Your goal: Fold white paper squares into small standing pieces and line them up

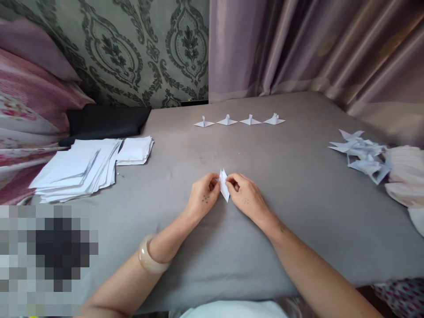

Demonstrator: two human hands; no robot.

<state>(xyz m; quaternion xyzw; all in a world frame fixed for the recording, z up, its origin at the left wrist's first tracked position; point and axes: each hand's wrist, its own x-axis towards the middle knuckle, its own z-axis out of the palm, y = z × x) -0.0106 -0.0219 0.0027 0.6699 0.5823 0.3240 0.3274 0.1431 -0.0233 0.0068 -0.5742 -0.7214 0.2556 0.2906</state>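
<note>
A small folded piece of white paper (224, 187), narrow and pointed at the bottom with two thin tips at the top, is held between my hands over the middle of the grey cloth. My left hand (203, 192) pinches its left edge between thumb and fingers. From the other side, my right hand (247, 192) pinches the right edge the same way. The fingertips partly cover the paper's sides. A pale bangle (150, 256) sits on my left forearm.
Several folded paper cranes (251, 120) stand in a row at the back. More folded paper pieces (364, 154) lie heaped at the right beside pale fabric (406, 176). Stacked white sheets (76, 163), smaller paper squares (135, 150) and a black folded item (107, 121) lie left.
</note>
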